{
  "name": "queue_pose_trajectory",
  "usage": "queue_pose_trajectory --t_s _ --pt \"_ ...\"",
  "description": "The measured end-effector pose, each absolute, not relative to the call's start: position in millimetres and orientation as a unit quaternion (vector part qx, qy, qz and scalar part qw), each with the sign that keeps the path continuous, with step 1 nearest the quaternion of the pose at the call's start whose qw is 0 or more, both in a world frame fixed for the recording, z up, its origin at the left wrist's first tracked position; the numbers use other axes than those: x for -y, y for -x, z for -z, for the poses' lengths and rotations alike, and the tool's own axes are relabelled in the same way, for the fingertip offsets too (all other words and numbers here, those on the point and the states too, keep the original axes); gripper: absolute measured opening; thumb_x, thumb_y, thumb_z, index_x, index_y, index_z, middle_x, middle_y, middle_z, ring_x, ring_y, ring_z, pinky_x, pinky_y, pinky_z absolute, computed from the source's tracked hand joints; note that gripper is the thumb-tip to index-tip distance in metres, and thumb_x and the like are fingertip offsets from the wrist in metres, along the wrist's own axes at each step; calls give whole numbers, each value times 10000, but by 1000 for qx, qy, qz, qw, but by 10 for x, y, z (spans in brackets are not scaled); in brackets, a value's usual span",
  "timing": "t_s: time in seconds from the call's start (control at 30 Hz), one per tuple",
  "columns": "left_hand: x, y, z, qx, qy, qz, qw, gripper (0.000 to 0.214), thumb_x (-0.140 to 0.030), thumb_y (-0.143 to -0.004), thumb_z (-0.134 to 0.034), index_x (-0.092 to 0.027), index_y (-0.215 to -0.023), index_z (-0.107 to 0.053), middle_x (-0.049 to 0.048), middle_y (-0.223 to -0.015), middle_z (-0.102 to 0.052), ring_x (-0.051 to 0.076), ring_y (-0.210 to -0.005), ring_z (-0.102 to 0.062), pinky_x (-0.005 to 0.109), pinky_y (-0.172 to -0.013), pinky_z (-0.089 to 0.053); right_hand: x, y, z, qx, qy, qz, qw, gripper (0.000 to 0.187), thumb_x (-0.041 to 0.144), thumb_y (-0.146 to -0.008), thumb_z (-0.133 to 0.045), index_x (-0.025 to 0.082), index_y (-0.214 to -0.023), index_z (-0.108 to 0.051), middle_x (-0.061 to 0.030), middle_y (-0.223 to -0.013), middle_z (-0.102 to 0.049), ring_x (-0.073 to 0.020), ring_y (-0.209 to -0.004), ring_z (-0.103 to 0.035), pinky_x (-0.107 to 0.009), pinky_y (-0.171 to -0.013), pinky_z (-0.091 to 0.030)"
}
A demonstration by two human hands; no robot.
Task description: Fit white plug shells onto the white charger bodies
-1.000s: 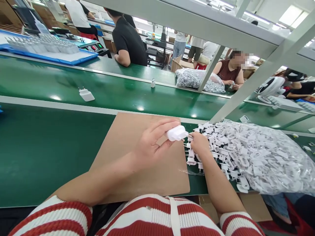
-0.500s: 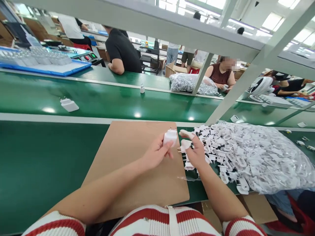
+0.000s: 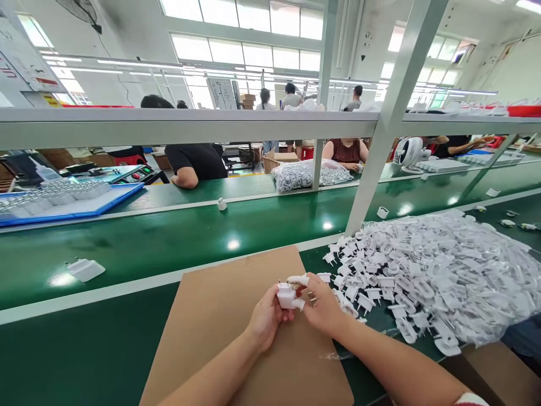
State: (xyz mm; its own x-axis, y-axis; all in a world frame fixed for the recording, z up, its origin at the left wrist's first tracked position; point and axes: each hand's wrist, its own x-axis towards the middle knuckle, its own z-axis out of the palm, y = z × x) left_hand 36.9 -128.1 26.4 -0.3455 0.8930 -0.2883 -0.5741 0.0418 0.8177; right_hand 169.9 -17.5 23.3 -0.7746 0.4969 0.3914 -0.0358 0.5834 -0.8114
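Observation:
A white plug charger (image 3: 286, 295) with metal pins on top is gripped by my left hand (image 3: 267, 318), fingers wrapped round its left side and bottom. White finger cots cover the thumb and forefinger of my right hand (image 3: 323, 304), which close on the charger's right side and upper edge. Small metal pins show between the right fingers; I cannot tell if that hand holds another piece. Both hands are above a brown cardboard sheet (image 3: 236, 338). Just beyond my right hand, loose white plug parts (image 3: 372, 282) spread out of a clear plastic bag (image 3: 486, 270).
A green conveyor belt (image 3: 169, 231) crosses ahead, carrying a charger (image 3: 86, 269) at left and a smaller one (image 3: 222, 204) farther back. A slanted metal post (image 3: 376, 124) rises beside the pile. Across the belt are a blue tray (image 3: 105, 207) and people seated.
My right hand has moved left from beside the parts pile onto the charger in my left hand. The view has tilted up, and the charger appears lower.

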Motion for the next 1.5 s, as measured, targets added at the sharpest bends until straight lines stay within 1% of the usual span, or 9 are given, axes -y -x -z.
queue_pose_trajectory --t_s 0.2,0.43,0.63,0.77,0.87,1.03,1.13,1.27,1.5 --pt "1267 -313 -374 -472 -196 -637 577 485 -637 -901 -667 -165 -1010 -672 78 -935 -740 136 -564 -573 251 -543 -430 238 -1716 -315 847 101 -413 320 670 -34 -716 -526 302 -1285 -630 -40 -1087 -603 -197 -982 -600 -347 -899 -547" --pt "1305 -268 -381 -498 -234 -600 581 658 -783 -918 -547 -153 -1025 -707 92 -859 -710 176 -666 -616 261 -581 -485 208 -1694 -335 833 153 -442 296 565 -30 -706 -533 267 -1162 -684 -35 -1047 -663 -196 -972 -612 -345 -880 -543" --pt "1353 -231 -367 -481 -322 -601 551 562 -644 -952 -627 -271 -1371 -646 99 -1286 -690 285 -1049 -661 380 -836 -573 121 -1642 -331 724 209 -592 286 538 82 -726 -621 265 -1225 -703 -32 -1058 -727 -187 -924 -686 -286 -716 -587" --pt "1349 -192 -321 -563 -324 -593 475 527 -572 -848 -800 -298 -1291 -722 50 -1309 -706 304 -1253 -599 371 -1068 -493 92 -1608 -337 714 209 -604 284 446 108 -701 -687 264 -1114 -755 -9 -962 -768 -188 -875 -718 -325 -813 -601" --pt "1327 -174 -288 -587 -348 -586 437 467 -564 -839 -808 -276 -1203 -765 51 -1223 -739 315 -1232 -613 370 -1101 -465 24 -1597 -314 721 204 -605 268 438 187 -753 -732 263 -1184 -734 -30 -1009 -776 -202 -907 -732 -340 -827 -605" --pt "1275 -123 -192 -629 -297 -604 389 527 -544 -800 -857 -258 -1227 -739 52 -1303 -712 298 -1280 -593 340 -1114 -457 -199 -1733 -413 866 263 -364 221 508 278 -851 -705 177 -1345 -648 -137 -1252 -698 -288 -1145 -653 -443 -991 -531" --pt "1244 -98 -143 -644 -261 -627 353 584 -546 -740 -903 -244 -1209 -732 61 -1311 -708 303 -1303 -592 360 -1140 -452 -298 -1835 -530 931 287 -199 101 561 310 -804 -753 149 -1333 -662 -172 -1283 -666 -376 -1214 -590 -538 -1052 -461" --pt "1191 -46 -160 -643 -220 -646 347 520 -453 -723 -945 -237 -1148 -737 72 -1280 -724 292 -1265 -640 386 -1130 -490 -355 -1854 -590 936 303 -178 5 504 242 -788 -749 177 -1287 -708 -163 -1253 -678 -376 -1177 -617 -483 -974 -509" --pt "912 695 -209 -734 -269 -580 229 574 -510 -776 -873 -199 -1227 -699 98 -1161 -759 285 -1075 -726 402 -1014 -551 -405 -1801 -593 925 326 -191 29 412 28 -720 -704 214 -1075 -801 -135 -1182 -679 -335 -1163 -616 -341 -802 -541"
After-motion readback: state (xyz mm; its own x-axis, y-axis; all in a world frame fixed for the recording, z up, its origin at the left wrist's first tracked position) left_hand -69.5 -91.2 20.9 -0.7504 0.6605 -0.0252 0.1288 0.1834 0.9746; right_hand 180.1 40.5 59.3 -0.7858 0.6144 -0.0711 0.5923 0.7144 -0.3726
